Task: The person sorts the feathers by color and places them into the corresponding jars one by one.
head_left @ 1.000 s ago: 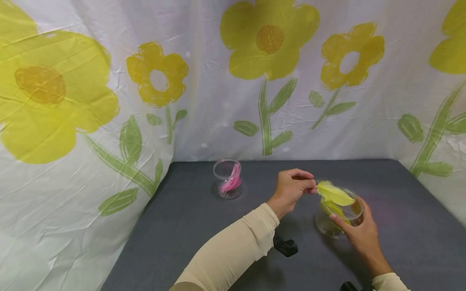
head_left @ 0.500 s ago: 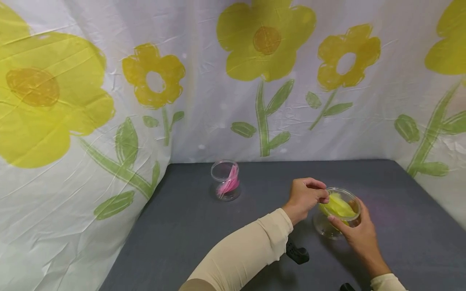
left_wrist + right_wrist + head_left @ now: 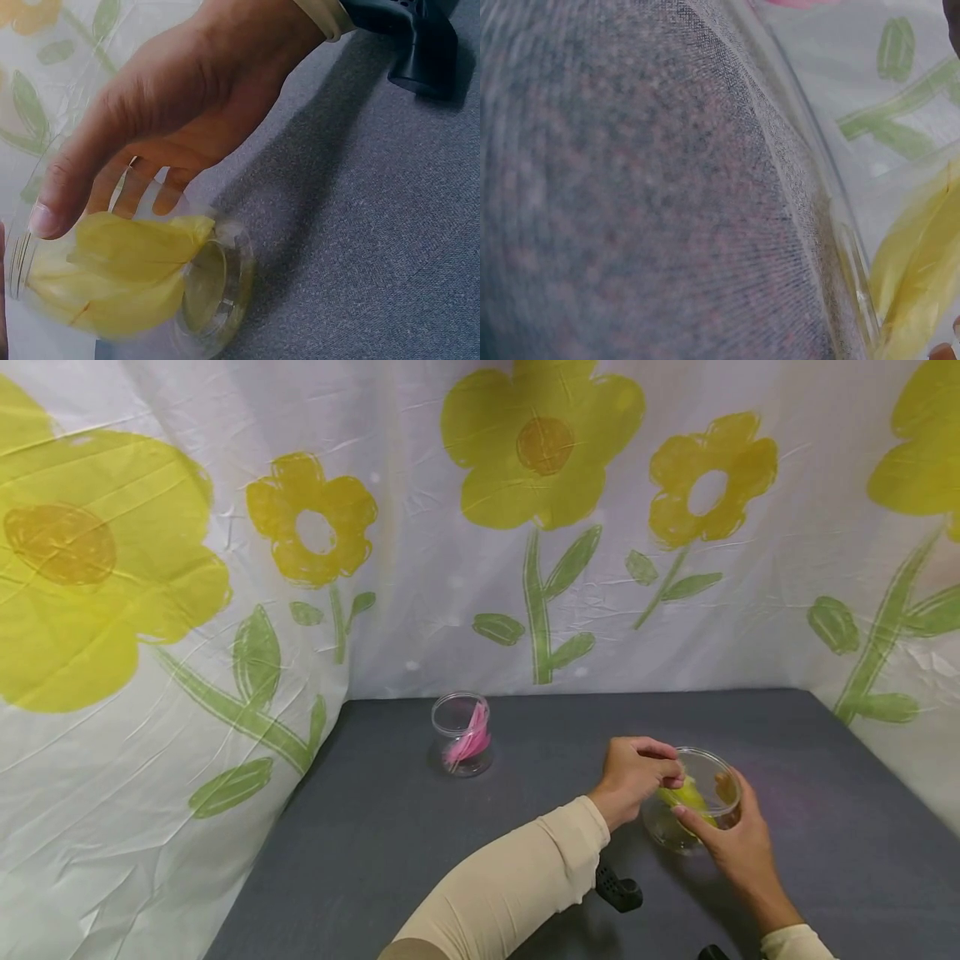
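Grey cloth lies under your right hand (image 3: 738,847), curled round the clear jar (image 3: 701,793), while your left hand (image 3: 637,768) presses yellow feathers (image 3: 684,795) inside; tucking looks nearly done.

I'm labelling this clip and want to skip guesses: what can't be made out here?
- Number of yellow feathers: they overlap inside the clear jar in every view.
- Left hand fingers on a feather or not: head view too small, left wrist view unclear.
- Right hand: missing from the blurred right wrist view.
- Pink feathers: too small to count.
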Available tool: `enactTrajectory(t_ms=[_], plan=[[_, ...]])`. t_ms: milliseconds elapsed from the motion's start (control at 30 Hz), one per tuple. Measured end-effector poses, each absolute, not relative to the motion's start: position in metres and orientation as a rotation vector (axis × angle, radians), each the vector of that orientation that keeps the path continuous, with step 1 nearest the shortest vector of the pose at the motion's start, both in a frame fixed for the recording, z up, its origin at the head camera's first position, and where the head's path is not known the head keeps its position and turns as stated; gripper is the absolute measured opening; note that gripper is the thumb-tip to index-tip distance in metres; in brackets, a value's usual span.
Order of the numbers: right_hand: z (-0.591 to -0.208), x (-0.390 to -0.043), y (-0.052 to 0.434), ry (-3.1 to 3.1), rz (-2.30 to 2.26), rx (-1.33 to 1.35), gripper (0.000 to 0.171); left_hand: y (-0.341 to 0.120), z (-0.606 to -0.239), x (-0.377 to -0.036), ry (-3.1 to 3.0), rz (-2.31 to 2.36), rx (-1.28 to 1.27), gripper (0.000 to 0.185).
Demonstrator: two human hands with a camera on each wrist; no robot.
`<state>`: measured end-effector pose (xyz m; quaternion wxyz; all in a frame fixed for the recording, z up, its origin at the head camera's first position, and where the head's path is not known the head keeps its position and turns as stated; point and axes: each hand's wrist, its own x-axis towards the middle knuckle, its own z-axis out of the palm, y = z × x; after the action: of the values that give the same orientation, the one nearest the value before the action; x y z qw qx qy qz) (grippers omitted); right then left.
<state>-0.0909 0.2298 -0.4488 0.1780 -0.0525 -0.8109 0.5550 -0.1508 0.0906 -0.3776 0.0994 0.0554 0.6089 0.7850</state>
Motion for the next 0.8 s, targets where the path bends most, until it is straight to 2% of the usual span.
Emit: enactTrajectory(t_ms=[400, 800], plan=[[-0.449, -0.101, 0.227, -2.344, 1.543, -0.141, 0.095, 0.079, -0.372, -0.151, 1.712, 2.389, 0.135, 0.016], [-0.441, -0.138, 0.246, -2.401, 1.437, 0.008, 0.092, 0.042, -0.354, -0.146, 1.52, 2.509, 0.278, 0.013]])
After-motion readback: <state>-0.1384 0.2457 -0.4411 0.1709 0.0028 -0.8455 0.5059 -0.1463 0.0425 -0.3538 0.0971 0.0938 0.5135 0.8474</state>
